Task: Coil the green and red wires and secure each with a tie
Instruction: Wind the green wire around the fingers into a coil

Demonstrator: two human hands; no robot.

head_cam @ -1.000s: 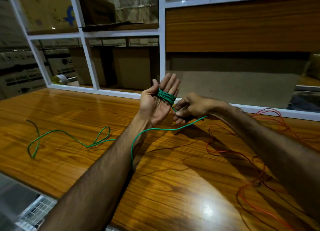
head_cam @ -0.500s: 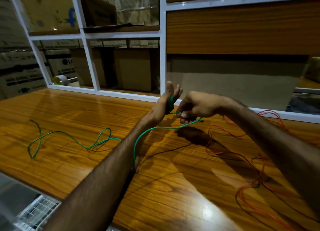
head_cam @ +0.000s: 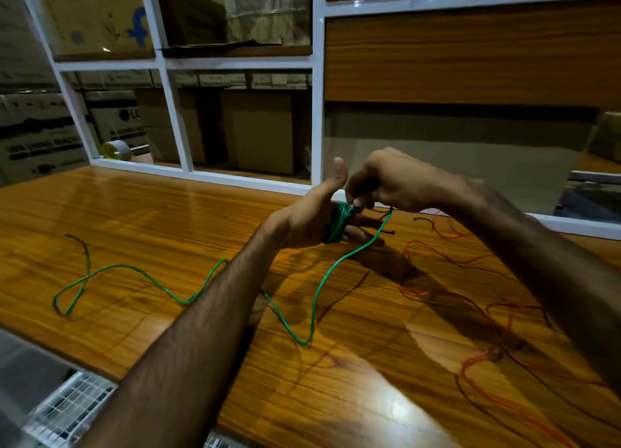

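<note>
Left hand (head_cam: 312,217) spread as a former, green wire (head_cam: 337,224) wound round its fingers; right hand (head_cam: 386,182) pinching the strand to guide turns. Slack trailing toward surface's left edge; red wire (head_cam: 470,300) loose near right edge.

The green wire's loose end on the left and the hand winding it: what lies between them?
In the head view, only the green wire itself, snaking across bare wooden table, passing under the left forearm up to the left hand.

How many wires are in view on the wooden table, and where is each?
2. The thin green wire runs from coils around the left hand across the table's left half. The thin red wire lies loose on the right, partly hidden behind the right forearm.
</note>
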